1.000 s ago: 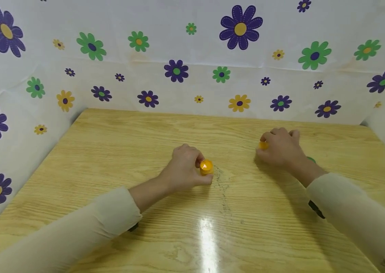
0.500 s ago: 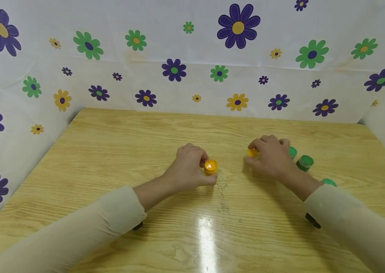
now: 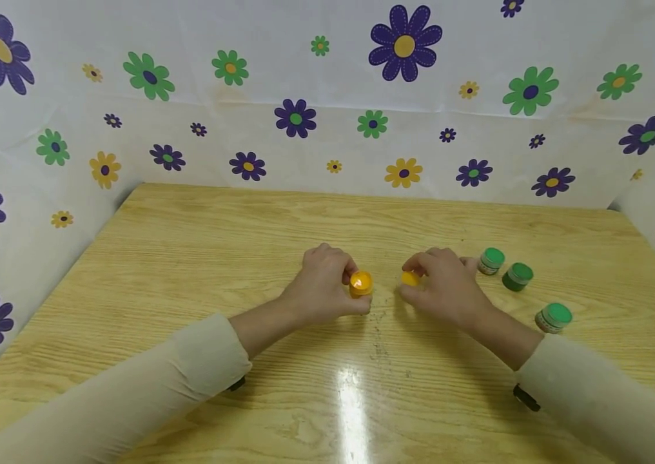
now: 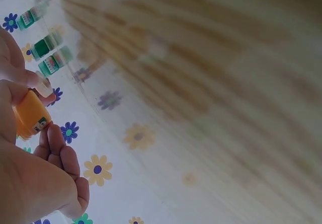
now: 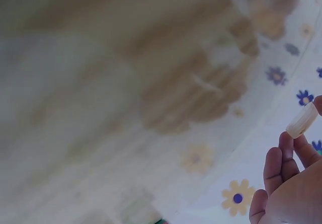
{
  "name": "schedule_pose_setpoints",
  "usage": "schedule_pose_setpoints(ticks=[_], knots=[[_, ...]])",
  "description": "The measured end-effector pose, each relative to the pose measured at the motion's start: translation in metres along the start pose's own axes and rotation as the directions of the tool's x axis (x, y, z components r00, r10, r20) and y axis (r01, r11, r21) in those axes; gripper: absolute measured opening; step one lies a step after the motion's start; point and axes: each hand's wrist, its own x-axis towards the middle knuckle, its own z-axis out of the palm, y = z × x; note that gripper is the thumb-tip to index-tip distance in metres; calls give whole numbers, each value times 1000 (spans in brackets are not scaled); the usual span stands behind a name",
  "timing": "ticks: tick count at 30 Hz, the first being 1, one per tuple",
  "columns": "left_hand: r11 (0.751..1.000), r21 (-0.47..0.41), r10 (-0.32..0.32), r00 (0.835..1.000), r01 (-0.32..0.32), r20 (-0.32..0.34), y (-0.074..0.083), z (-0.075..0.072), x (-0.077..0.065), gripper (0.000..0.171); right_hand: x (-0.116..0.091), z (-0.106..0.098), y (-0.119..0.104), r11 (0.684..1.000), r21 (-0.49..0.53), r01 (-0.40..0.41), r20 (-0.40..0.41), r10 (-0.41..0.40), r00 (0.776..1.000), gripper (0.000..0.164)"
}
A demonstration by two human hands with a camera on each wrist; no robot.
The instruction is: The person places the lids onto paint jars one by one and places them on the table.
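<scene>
Fingers and thumb of my left hand (image 3: 320, 289) pinch a small paint jar (image 3: 361, 285) with glossy orange-yellow paint showing at its round top. In the left wrist view the jar (image 4: 32, 114) is orange with a small label on its side. Just to the right, my right hand (image 3: 448, 287) pinches a small round lid (image 3: 410, 278), which looks yellow from above. Seen from the right wrist, this lid (image 5: 302, 121) is a whitish, translucent disc edge-on between thumb and fingers. A short gap separates lid and jar in the head view.
Three green-topped paint jars stand right of my right hand: a far one (image 3: 492, 260), a darker one (image 3: 518, 277) and a nearer one (image 3: 554, 318). They rest on a wood-grain table (image 3: 217, 232). A flower-print cloth (image 3: 327, 84) hangs behind it.
My right hand has moved left and toward me with the lid, closer to the jar, uncovering the green jars. The left hand with the paint jar has barely shifted.
</scene>
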Motion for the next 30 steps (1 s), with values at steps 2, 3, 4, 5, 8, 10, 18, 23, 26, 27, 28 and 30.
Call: schedule_pose_setpoints(ticks=[2, 3, 4, 5, 8, 10, 18, 23, 26, 27, 28, 30], knots=[[1000, -3, -3, 1000, 3, 9, 1, 1, 1, 24, -5, 2, -4, 1000, 13, 8, -6, -8, 1000, 32], [1000, -3, -3, 1000, 3, 13, 2, 1, 1, 24, -8, 2, -6, 1000, 22, 11, -10, -11, 1000, 32], [1000, -5, -4, 1000, 4, 16, 3, 2, 1, 24, -10, 2, -8, 999, 31, 15, -19, -14, 1000, 31], [1000, -5, -8, 1000, 8, 19, 4, 2, 2, 24, -13, 3, -11, 999, 39, 17, -29, -16, 999, 30], [1000, -21, -20, 999, 20, 35, 7, 4, 1, 23, -19, 3, -15, 998, 65, 23, -67, -18, 998, 29], [999, -26, -27, 999, 28, 47, 11, 5, 0, 22, -22, 3, -17, 995, 91, 39, -112, -29, 993, 29], [1000, 21, 19, 995, -21, 94, 27, 15, -1, 26, -22, 5, -10, 947, 130, 294, -346, -235, 908, 27], [976, 185, 100, 991, -114, 84, 27, 19, -2, 31, -20, 9, -7, 883, 16, 469, -379, -429, 820, 27], [954, 247, 154, 985, -168, 76, 25, 21, -4, 34, -20, 12, -8, 852, -36, 522, -363, -498, 788, 27], [949, 257, 168, 983, -182, 74, 24, 22, -4, 34, -20, 12, -8, 846, -49, 531, -359, -511, 781, 27], [946, 260, 181, 981, -193, 72, 24, 22, -5, 33, -20, 13, -8, 841, -58, 538, -357, -521, 776, 27], [942, 264, 198, 978, -209, 68, 24, 23, -5, 33, -20, 14, -8, 838, -66, 542, -357, -527, 771, 26]])
